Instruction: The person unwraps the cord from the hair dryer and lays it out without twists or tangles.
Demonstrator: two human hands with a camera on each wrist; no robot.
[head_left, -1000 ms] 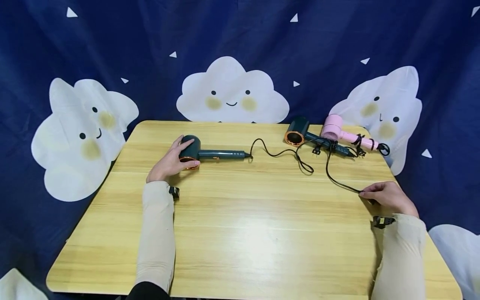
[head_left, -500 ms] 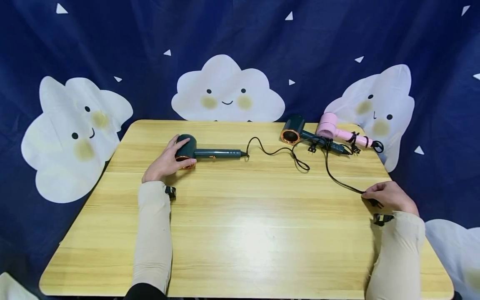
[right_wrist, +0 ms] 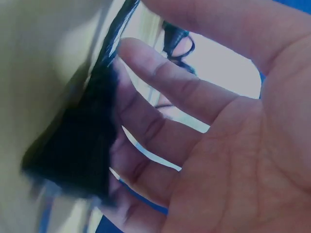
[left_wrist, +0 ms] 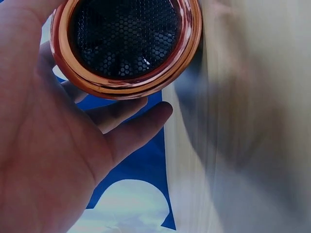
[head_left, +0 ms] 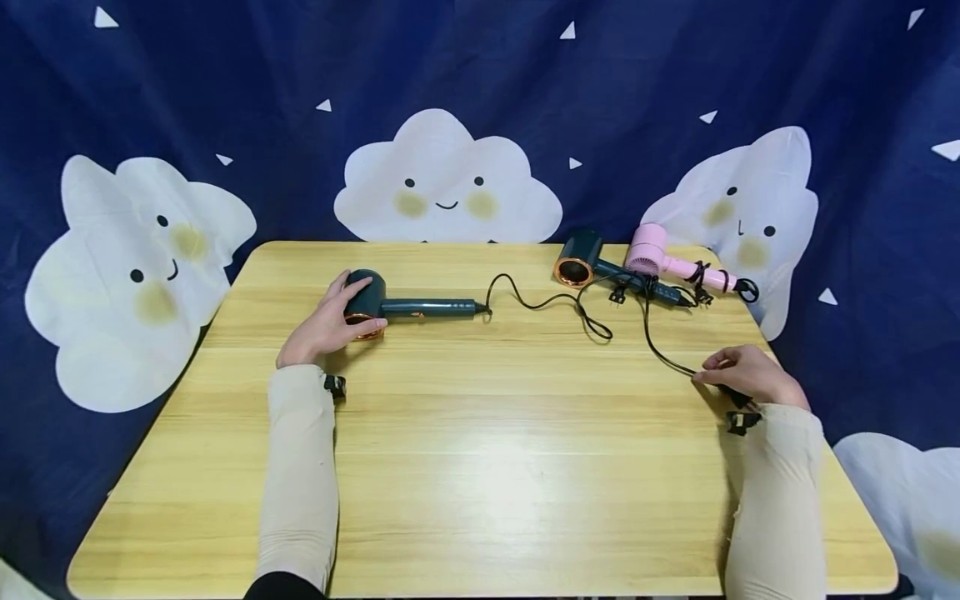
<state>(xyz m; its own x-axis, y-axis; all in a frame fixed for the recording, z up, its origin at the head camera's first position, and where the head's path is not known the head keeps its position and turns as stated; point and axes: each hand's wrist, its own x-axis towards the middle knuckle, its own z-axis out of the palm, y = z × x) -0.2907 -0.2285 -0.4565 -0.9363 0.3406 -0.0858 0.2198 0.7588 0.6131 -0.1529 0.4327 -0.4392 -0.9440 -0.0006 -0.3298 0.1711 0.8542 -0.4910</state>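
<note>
On the left of the table a dark green hair dryer (head_left: 431, 308) lies with its handle pointing right. My left hand (head_left: 318, 331) holds its round head from the left, thumb at the front and fingers over the back. The left wrist view gives the copper-rimmed mesh end (left_wrist: 126, 43) up close, partly framed by that hand. A black cord (head_left: 510, 287) runs from the handle in loops to the right. Near its end my right hand (head_left: 753, 377) pinches it. The two-pin plug (right_wrist: 73, 145) hangs below the fingers in the right wrist view, blurred.
A second dark green hair dryer (head_left: 577, 257) and a pink hair dryer (head_left: 647, 250) lie at the back right, their cords bundled. The held cord passes beside them. The wooden table (head_left: 480, 483) has rounded corners; a blue cloud-print curtain (head_left: 465, 58) hangs behind it.
My right hand has shifted left and slightly away from me with the cord's plug end. The left hand and its hair dryer stay put; the head view has turned a little.
</note>
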